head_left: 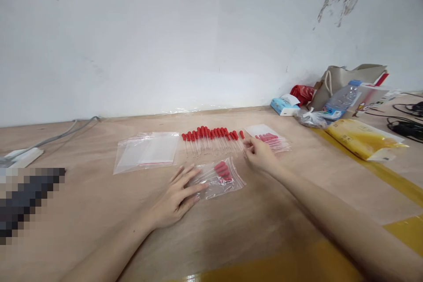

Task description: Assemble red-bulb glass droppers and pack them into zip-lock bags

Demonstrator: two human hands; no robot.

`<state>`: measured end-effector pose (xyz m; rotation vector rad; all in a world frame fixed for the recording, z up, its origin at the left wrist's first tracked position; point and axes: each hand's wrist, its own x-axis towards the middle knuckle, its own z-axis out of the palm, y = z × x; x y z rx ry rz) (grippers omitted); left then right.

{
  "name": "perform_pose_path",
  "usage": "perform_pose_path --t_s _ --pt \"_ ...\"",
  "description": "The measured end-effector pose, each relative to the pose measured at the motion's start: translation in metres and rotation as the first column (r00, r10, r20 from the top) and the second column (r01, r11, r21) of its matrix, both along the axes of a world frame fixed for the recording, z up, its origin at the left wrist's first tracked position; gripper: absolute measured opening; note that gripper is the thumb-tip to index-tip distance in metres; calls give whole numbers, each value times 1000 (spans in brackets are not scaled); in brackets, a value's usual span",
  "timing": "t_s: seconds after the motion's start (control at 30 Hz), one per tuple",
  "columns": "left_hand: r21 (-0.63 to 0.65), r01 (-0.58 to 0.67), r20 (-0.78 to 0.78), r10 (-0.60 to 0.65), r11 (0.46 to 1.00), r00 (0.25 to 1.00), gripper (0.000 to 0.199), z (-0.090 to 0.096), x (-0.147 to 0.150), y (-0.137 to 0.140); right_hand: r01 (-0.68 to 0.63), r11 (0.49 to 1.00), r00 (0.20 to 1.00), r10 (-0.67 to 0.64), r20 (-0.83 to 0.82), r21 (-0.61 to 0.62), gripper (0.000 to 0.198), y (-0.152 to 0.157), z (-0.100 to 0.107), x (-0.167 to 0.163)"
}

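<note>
My left hand [176, 194] lies spread on the table, its fingertips resting on the closed end of a clear zip bag [211, 189]. Inside that bag are several droppers with red bulbs [224, 172]; its zip end faces right. Beyond it, a row of loose droppers [211, 134] lies side by side, red bulbs toward the wall and thin clear tubes toward me. At the row's right end, the fingers of my right hand [259, 153] are pinched at a single dropper [242, 135], whose bulb shows past the fingertips. Part of its tube is hidden by the hand.
A stack of flat, clear zip bags [148, 152] lies left of the row. Filled bags of droppers [269, 137] are piled to the right. Farther right stand a tissue pack [284, 105], a water bottle [342, 99] and a yellow packet [363, 139]. Cables run along both sides.
</note>
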<state>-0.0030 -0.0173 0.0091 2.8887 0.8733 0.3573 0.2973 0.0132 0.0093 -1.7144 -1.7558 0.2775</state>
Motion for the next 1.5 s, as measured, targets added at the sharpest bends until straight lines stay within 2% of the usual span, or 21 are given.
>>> perform_pose_path --t_s 0.07,0.13,0.23,0.33,0.4,0.47,0.53,0.6,0.63,0.7,0.77,0.87,1.0,1.17,1.27,1.33,1.4,1.5 --pt "27 17 -13 -17 999 1000 33 1 1 0 119 988 965 -91 248 -102 23 24 8 4" --pt "39 5 -24 -4 999 1000 33 2 1 0 205 967 941 -153 302 -149 24 46 12 4" --pt "44 -38 -24 39 998 999 34 2 1 0 285 934 926 -211 313 -216 22 69 11 -1" --pt "38 -53 -33 54 998 998 36 1 1 -1 311 915 924 -228 306 -259 22 77 11 -7" --pt "24 -58 -47 59 998 997 40 1 0 -1 320 914 922 -240 303 -249 27 73 15 -9" --pt "2 -66 -60 66 998 996 44 1 0 -1 322 930 922 -266 280 -176 39 64 21 -10" --pt "-14 -68 -63 67 998 996 46 1 0 0 266 963 954 -255 158 -51 52 49 25 -8" --pt "-23 -62 -56 60 998 997 46 1 0 0 171 984 982 -168 -91 37 60 32 22 -6" --pt "-28 -58 -51 57 998 997 44 1 0 0 125 991 964 -111 -243 44 60 24 18 -5" --pt "-44 -54 -51 52 998 997 41 0 0 1 57 998 858 -45 -511 7 57 7 7 -5" --pt "-60 -55 -63 51 997 997 39 0 -1 1 43 999 738 -27 -674 7 54 -8 -6 -8" --pt "-75 -57 -68 52 996 996 37 0 -2 2 39 999 636 -11 -772 18 51 -24 -20 -13" --pt "-78 -61 -48 57 995 997 36 -1 -1 2 -18 1000 569 3 -823 -9 51 -37 -26 -20" --pt "-87 -80 -36 78 993 996 39 -1 0 0 -141 984 493 -27 -870 -111 43 -44 -28 -21" --pt "-121 -97 -24 95 988 995 40 1 1 2 -176 974 494 -37 -869 -142 41 -44 -28 -18" --pt "-150 -112 -16 111 982 994 36 2 3 5 -212 968 524 -2 -852 -133 42 -43 -28 -15" --pt "-158 -127 0 129 979 992 34 3 5 9 -264 955 603 55 -796 -134 39 -43 -27 -13" --pt "-127 -134 35 139 983 990 31 2 8 12 -294 946 767 148 -624 -136 31 -44 -24 -13"
